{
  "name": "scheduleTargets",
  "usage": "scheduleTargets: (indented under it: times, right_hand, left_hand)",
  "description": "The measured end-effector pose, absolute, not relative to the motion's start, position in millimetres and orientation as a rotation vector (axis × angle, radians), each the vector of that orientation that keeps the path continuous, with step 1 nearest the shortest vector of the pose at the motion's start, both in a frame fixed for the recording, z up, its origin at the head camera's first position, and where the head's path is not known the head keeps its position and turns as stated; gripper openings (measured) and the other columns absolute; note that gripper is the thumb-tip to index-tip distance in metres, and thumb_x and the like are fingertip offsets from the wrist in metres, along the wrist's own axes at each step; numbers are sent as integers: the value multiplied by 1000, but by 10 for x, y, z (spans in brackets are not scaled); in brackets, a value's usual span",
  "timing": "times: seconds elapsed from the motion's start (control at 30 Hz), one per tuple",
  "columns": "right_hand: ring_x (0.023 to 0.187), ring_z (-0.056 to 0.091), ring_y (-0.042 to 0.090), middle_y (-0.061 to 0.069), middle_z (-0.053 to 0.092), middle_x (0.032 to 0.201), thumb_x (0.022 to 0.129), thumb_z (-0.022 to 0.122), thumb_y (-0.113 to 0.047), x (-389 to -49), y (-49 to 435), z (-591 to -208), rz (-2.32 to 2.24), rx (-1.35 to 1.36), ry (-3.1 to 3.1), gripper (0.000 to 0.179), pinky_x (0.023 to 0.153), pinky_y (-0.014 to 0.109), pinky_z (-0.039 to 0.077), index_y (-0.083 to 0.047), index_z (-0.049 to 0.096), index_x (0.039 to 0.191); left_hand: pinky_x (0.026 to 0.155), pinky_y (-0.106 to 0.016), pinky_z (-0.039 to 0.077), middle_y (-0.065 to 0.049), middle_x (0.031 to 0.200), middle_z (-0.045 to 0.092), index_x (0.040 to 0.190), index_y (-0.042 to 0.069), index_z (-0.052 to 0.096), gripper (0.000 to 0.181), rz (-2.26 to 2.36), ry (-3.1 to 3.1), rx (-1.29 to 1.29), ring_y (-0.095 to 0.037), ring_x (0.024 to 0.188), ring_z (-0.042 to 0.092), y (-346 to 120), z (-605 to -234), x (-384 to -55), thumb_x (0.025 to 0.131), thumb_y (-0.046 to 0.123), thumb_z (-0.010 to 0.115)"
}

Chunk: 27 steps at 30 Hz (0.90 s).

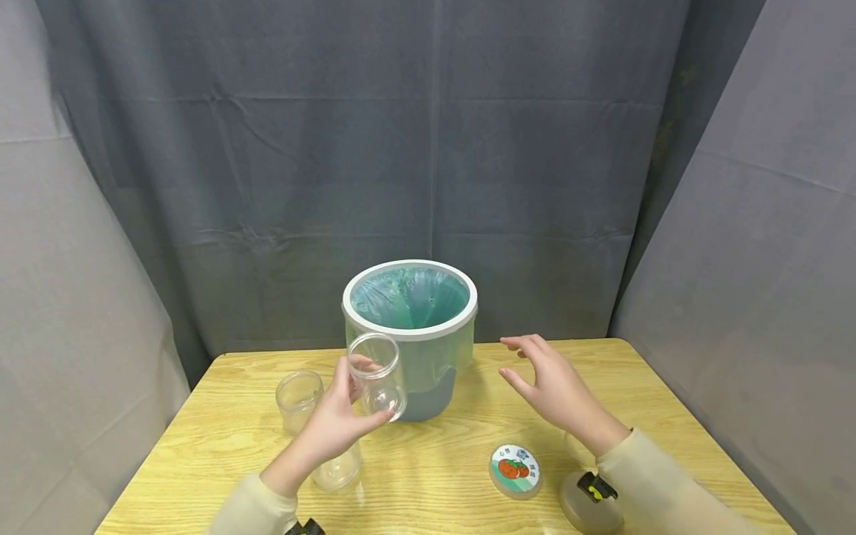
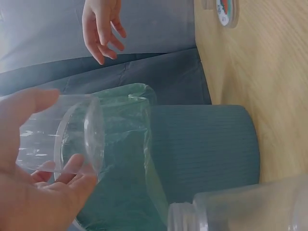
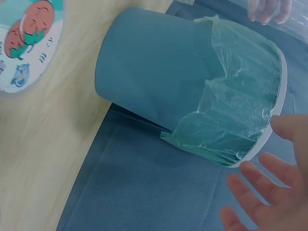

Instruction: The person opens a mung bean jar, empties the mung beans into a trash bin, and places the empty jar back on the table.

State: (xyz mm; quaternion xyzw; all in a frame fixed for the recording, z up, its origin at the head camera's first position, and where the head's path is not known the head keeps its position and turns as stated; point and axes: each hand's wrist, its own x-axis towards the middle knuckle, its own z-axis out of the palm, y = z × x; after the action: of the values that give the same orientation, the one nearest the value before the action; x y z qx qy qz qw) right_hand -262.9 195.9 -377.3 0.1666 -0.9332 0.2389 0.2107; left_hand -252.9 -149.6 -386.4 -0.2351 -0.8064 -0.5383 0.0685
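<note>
My left hand [image 1: 341, 416] grips a clear plastic jar [image 1: 377, 379], thumb on one side and fingers on the other. The jar is held above the table in front of the bin [image 1: 461, 321], its round mouth uncovered and tilted. In the left wrist view the same jar [image 2: 79, 134] looks see-through, with nothing visible inside. To the right of the bin, my right hand [image 1: 551, 383] hovers over the table with fingers spread and nothing in them. The right wrist view shows its loosely extended fingers [image 3: 262, 190] near the bin's rim.
Two more clear jars stand on the left, one farther back [image 1: 297, 390] and one nearer [image 1: 337, 469], partly behind my left hand. A lid with a tomato picture [image 1: 513, 469] lies front right. Another round lid-like piece [image 1: 582, 513] is partly under my right wrist. Grey curtains [image 1: 428, 148] surround the table.
</note>
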Motion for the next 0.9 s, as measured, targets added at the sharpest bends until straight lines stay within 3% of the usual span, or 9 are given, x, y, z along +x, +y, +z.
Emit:
scheduleTargets:
  times: [0.17, 0.27, 0.4, 0.57, 0.83, 0.9]
  right_hand:
    - [114, 64, 32, 11, 66, 126, 94, 77, -25, -2554, 1954, -3839, 630, 470, -2606, 53, 95, 56, 53, -8, 58, 140]
    - [114, 64, 32, 12, 67, 127, 93, 78, -25, -2511, 1943, -3862, 610, 493, -2602, 53, 94, 58, 52, -7, 59, 139]
    - [113, 66, 32, 10, 67, 127, 92, 79, -25, -2464, 1916, -3897, 566, 527, -2598, 52, 94, 60, 51, -7, 61, 137]
    - [116, 66, 33, 8, 67, 129, 90, 81, -25, -2415, 1872, -3941, 538, 568, -2600, 52, 94, 63, 50, -9, 62, 135]
    - [123, 63, 32, 5, 66, 131, 91, 80, -26, -2337, 1819, -4026, 559, 594, -2661, 52, 97, 64, 49, -13, 60, 138]
    - [124, 63, 30, 3, 66, 131, 92, 80, -25, -2325, 1814, -4044, 573, 602, -2667, 51, 99, 63, 48, -14, 60, 138]
  left_hand:
    - [117, -51, 38, -12, 132, 58, 129, 8, 39, 71, -1599, -2457, -707, -37, 134, 56, -1493, -3967, -2482, 78, 3, 87]
    - [115, -51, 43, -7, 129, 61, 128, 10, 42, 71, -1561, -2491, -660, -33, 130, 59, -1484, -4032, -2451, 76, 7, 90]
    - [103, -44, 51, -3, 127, 66, 126, 12, 45, 70, -1467, -2544, -616, -29, 124, 61, -1478, -4111, -2418, 75, 12, 92]
    - [96, -34, 50, -2, 128, 67, 126, 12, 46, 70, -1393, -2590, -601, -29, 121, 62, -1491, -4164, -2404, 74, 15, 93]
    - [101, -51, 52, -9, 126, 66, 124, 11, 48, 70, -1331, -2607, -614, -33, 121, 63, -1462, -4280, -2350, 72, 15, 94]
    - [100, -49, 53, -10, 125, 66, 124, 11, 49, 70, -1328, -2612, -603, -31, 119, 64, -1444, -4310, -2333, 71, 14, 94]
